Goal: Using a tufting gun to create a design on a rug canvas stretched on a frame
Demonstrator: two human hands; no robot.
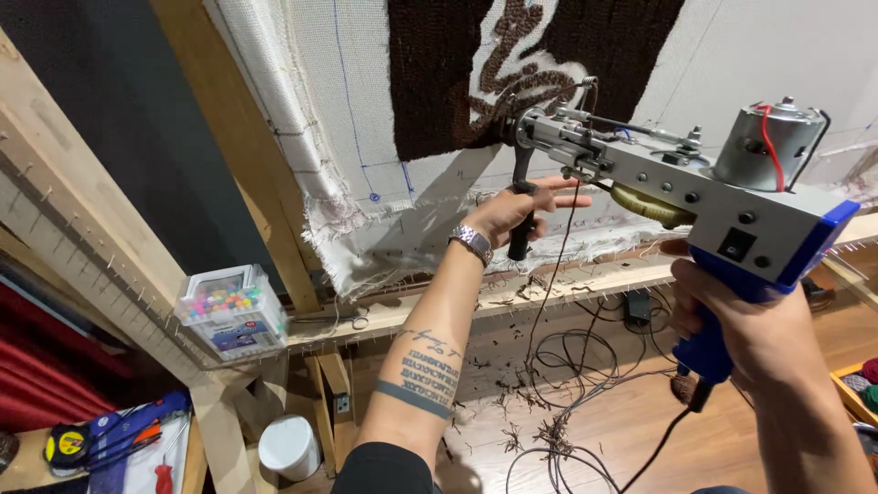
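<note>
Brown yarn hides the needle tip of your tufting gun (677, 197), pressed to the white cloth (366, 110) on the wooden frame (229, 155). Your right hand (745, 316) closes round its blue grip; your left hand (512, 212) holds the black front handle, fingers half spread. Left, a clear box of coloured markers (229, 311) with a blue label sits on the frame's lower bar. Cables (567, 366) trail over the wood floor (631, 430).

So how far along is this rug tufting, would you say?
Partly done, at a guess. A dark brown tufted patch already fills the upper middle of the stretched cloth. The tufting gun is pressed against its lower edge, right hand on the blue grip, left hand on the front handle. Blue drawn lines and bare cloth below remain unfilled.
</note>
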